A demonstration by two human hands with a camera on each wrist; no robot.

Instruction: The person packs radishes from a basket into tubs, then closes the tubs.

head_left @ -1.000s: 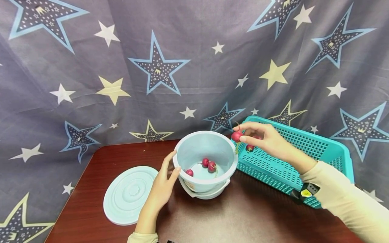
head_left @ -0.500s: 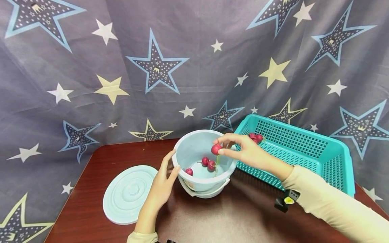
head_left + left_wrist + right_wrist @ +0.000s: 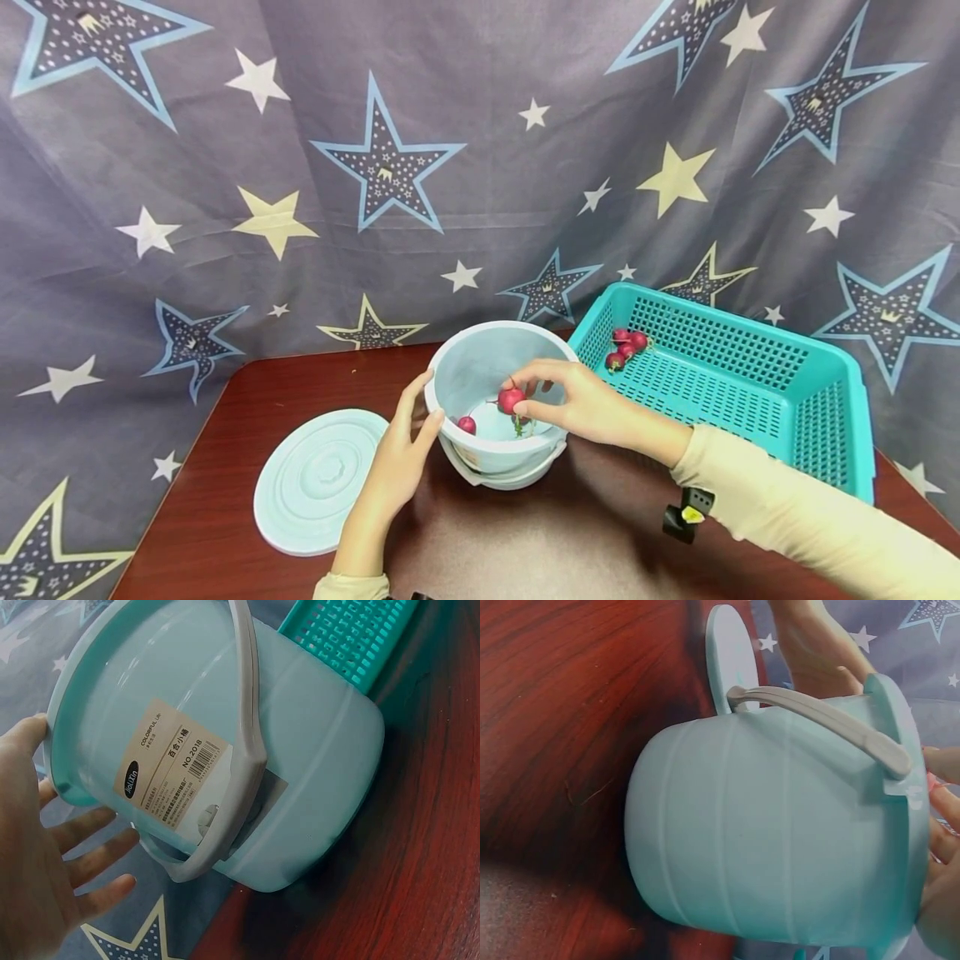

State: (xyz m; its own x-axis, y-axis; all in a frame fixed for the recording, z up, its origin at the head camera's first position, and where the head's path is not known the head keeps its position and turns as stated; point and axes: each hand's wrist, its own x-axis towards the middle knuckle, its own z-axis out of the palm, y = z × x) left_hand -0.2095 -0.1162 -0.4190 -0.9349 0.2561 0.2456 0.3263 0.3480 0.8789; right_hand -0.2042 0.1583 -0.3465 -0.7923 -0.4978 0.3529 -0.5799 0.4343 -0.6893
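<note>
A pale blue bucket (image 3: pixel 474 358) with a grey-white handle (image 3: pixel 247 750) stands on the table. Inside it, my right hand (image 3: pixel 573 400) pinches a red radish (image 3: pixel 512 401) between thumb and fingers, its thin green stem hanging down. Another radish (image 3: pixel 467 425) lies at the left on the bucket's bottom; others there are mostly hidden behind the held one. My left hand (image 3: pixel 405 454) rests at the bucket's left rim. In the left wrist view, its thumb touches the rim and its other fingers are spread out beside the labelled wall.
Right of the bucket stands a turquoise slotted basket (image 3: pixel 757 433), with several radishes (image 3: pixel 627 348) in its far left corner. A round pale blue lid (image 3: pixel 322 483) lies on the dark red wooden table (image 3: pixel 247 417) at the left. A star-patterned cloth (image 3: pixel 480 167) hangs behind.
My right hand has carried the radish left from above the basket, over the bucket's rim and down into it. The left hand has stayed at the rim.
</note>
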